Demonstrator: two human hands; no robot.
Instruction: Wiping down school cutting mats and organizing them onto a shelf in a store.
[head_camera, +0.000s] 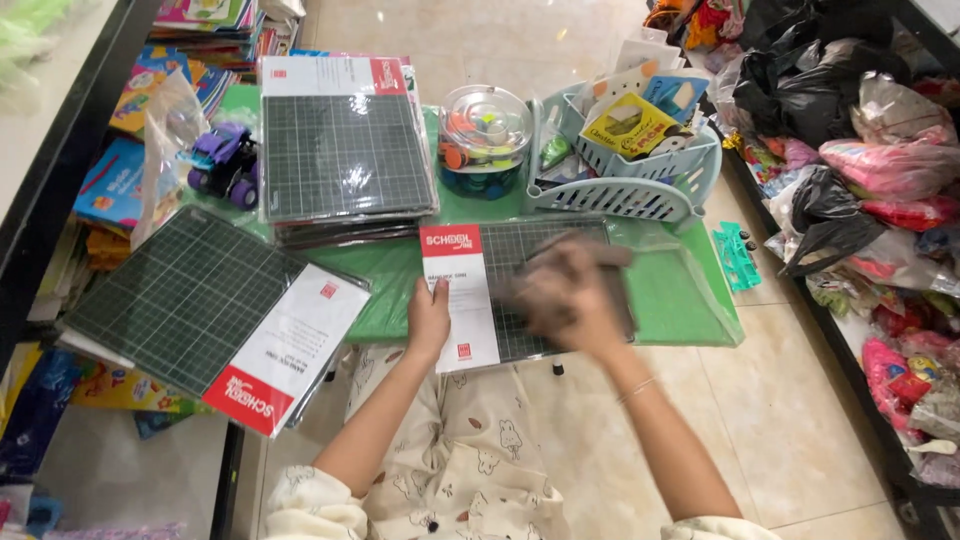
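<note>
Packaged board (500, 290) lies on table (680, 300) edge betw. left hand (428, 318) & blurred right hand (565, 295), w/ board stack (343, 140) behind it to the left, round tub (485, 140) & basket (640, 165) behind, toy truck (225, 165) far left, another board pile (215, 325) front-left.

Bright even light; right hand (565, 295) motion-blurred; floor glare.

A dark green gridded cutting mat (520, 290) with a white-and-red label is lying flat at the green table's near edge.
</note>
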